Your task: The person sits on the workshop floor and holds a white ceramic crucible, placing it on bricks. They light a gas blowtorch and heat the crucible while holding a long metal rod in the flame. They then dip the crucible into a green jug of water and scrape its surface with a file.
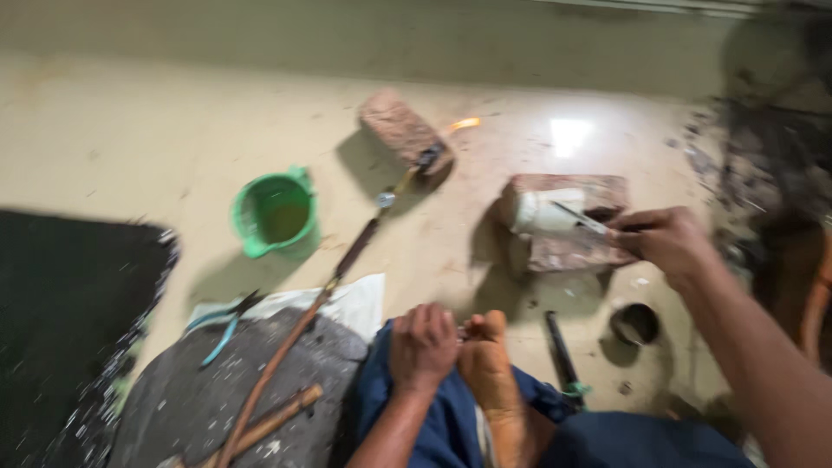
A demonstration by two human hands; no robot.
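The pic is blurry, so small stuff is hard to make out.

The right hand (pixel 663 243) is out in front, w/ fingers pinched shut on a thin metal tool (pixel 582 218), prob. a blade or file. The tool's tip lies on a white lump (pixel 546 211) that sits on top of a reddish brick (pixel 572 234) on the floor (pixel 130 130).

The left hand (pixel 422 345) is low and near the body. Its fingers are curled down and close together, resting on blue cloth (pixel 442 425) just beside a bare foot (pixel 490 364). Can't tell if it grips the cloth.

Other things around:
- A green bucket (pixel 273 212) stands to the left, well apart from both hands.
- A second brick (pixel 403 130) lies farther back, w/ a small flame (pixel 464 124) just beside it.
- A long thin rod (pixel 303 325) runs from that brick down over a grey mat (pixel 191 399).
- Blue-handled pliers (pixel 221 325) lie on the mat's edge, on a white sheet (pixel 360 303).
- A small dark cup (pixel 634 323) sits below the right hand, near a dark stick (pixel 559 347).
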